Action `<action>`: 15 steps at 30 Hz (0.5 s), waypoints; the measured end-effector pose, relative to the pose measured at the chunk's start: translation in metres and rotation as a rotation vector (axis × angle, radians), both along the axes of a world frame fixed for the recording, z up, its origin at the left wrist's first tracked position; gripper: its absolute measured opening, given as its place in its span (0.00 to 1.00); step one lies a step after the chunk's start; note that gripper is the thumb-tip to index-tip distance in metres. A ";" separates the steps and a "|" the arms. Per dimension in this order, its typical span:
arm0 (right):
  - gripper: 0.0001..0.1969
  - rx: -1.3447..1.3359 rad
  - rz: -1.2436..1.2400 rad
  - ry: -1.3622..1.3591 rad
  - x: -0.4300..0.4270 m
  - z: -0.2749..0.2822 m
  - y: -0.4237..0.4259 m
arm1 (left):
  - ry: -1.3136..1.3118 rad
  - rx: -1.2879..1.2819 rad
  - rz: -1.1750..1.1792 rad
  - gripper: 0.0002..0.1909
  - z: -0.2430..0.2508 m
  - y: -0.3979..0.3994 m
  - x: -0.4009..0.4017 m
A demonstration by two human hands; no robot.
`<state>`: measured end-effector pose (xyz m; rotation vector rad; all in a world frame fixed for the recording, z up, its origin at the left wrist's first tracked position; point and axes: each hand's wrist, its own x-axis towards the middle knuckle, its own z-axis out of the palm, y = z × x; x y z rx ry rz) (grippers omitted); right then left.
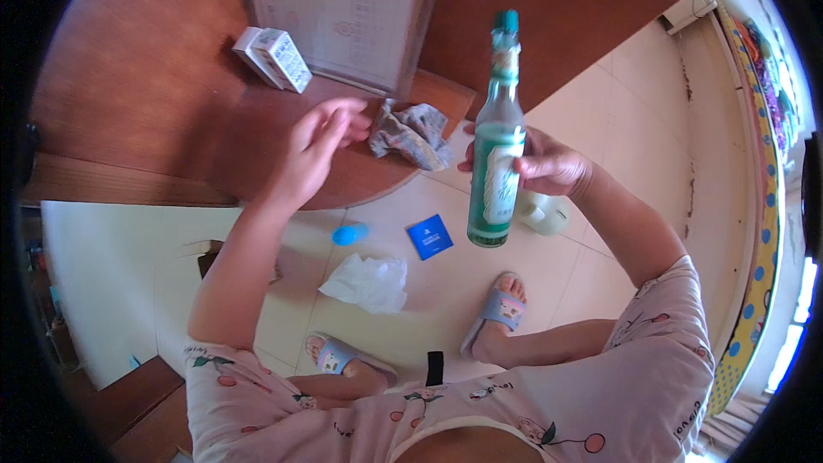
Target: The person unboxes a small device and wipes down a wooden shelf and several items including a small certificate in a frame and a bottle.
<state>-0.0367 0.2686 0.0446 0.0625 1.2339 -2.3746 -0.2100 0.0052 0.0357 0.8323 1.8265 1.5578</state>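
Note:
My right hand (546,164) grips a green glass bottle (495,167) around its body. The bottle stands upright in the air, its green cap (506,20) on and a pale label with writing facing me. My left hand (321,141) is raised over the rounded wooden shelf (276,167), fingers loosely bent and apart, with nothing in it. Just to the right of those fingers a crumpled grey cloth (411,135) lies on the shelf edge.
On the shelf, a framed document (334,26) leans at the back beside small white boxes (280,58). Across the tiled floor lie a blue bottle (349,234), a blue booklet (429,236), a white plastic bag (366,283) and a pale green container (546,213). A patterned bed edge (759,270) runs along the right.

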 end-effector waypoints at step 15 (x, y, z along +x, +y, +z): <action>0.27 -0.682 -0.208 -0.104 -0.017 -0.001 -0.017 | -0.153 -0.012 -0.095 0.14 -0.021 -0.012 0.030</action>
